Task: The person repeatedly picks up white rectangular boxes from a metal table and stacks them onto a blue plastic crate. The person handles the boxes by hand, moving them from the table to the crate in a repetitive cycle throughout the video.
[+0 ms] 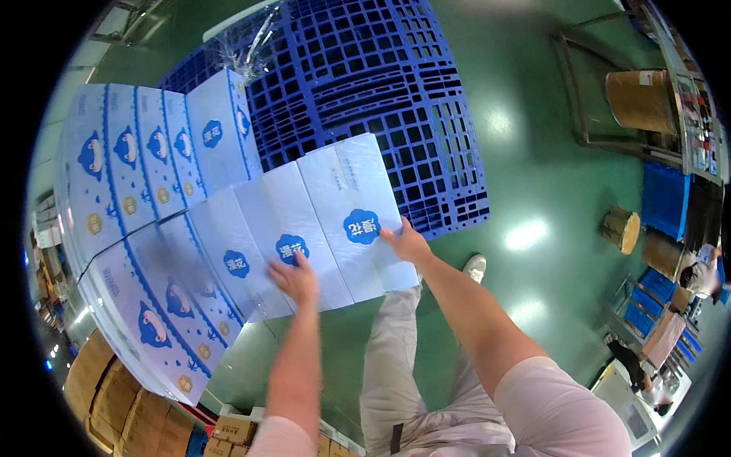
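Note:
A white carton [352,263] with a blue cloud-shaped mark on top lies at the right end of a row of matching cartons, partly over the pallet's near edge. My right hand [407,245] grips its right edge, thumb on the top face and fingers over the side, partly hidden. Flat on the neighbouring carton [266,199], next to its blue mark, rests my left hand [295,280], fingers spread and slightly blurred. To the left, more cartons [114,167] of the same kind stand tightly side by side, showing sides printed with a blue-and-white cartoon figure.
A blue plastic grid pallet [449,164] extends beyond the cartons, with crumpled clear film [247,53] at its far left. Brown cartons [114,388] are stacked at the lower left. On the right are a metal frame [582,99], a brown drum [640,100] and blue bins [664,199].

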Motion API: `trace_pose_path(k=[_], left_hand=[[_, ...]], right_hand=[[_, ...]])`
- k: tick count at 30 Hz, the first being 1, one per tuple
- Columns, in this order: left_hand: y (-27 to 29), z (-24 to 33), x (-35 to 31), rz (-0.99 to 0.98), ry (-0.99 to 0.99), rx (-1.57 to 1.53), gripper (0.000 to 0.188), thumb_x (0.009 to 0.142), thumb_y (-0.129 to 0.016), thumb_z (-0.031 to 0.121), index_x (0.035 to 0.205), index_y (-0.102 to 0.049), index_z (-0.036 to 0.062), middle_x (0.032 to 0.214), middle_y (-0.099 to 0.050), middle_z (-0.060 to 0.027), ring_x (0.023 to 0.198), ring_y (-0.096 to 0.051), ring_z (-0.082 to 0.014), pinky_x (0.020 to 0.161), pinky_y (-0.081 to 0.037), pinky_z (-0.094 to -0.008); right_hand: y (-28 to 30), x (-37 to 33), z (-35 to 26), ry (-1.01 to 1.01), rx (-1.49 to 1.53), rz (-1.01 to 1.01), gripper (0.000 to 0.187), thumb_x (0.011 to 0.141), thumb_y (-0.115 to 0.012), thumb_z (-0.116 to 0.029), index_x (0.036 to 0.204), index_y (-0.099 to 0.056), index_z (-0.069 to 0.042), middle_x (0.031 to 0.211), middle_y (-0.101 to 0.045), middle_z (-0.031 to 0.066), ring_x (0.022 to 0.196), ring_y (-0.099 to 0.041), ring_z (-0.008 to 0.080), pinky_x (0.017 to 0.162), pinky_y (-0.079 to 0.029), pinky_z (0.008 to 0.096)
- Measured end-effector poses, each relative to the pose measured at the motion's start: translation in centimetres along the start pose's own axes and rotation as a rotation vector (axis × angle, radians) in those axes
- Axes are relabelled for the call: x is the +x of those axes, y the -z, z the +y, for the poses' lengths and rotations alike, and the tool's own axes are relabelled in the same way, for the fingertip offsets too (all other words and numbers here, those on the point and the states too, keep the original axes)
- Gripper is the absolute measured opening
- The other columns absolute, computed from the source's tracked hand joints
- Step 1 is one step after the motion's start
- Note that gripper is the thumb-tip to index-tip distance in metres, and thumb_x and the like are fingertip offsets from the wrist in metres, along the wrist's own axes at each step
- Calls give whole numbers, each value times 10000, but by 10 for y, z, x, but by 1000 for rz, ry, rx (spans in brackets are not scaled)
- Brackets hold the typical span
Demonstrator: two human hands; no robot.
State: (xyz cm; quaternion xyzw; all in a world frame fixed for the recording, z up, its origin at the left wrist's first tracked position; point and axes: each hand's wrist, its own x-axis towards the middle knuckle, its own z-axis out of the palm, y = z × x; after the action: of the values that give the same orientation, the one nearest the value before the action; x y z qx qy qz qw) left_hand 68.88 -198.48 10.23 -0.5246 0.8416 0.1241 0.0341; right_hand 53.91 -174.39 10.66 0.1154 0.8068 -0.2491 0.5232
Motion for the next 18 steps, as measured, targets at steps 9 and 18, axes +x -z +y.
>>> trace_pose_path(k=[9,18], left_hand=[[-21,-80,-110,-834,1013,-1183,887,870,-474,677,1472,-215,79,1445,-376,-159,1310,-385,-371,1075,-307,-515],[6,-66,-123,-745,1016,-1406,648,971,-457,469,1477,-226,137,1483,-319,-137,1350,-328,-372,1113,-273,-485]], right_hand=[[-34,-128,160,139,-264,-187,701,856,-580,-458,1348,-351,-14,1169,-588,282,1091,-566,435,920,-458,481],[49,-241,316,-207,-209,-139,567,854,-587,-431,1267,-523,-48,1122,-647,192,1079,-604,343,930,-474,396]])
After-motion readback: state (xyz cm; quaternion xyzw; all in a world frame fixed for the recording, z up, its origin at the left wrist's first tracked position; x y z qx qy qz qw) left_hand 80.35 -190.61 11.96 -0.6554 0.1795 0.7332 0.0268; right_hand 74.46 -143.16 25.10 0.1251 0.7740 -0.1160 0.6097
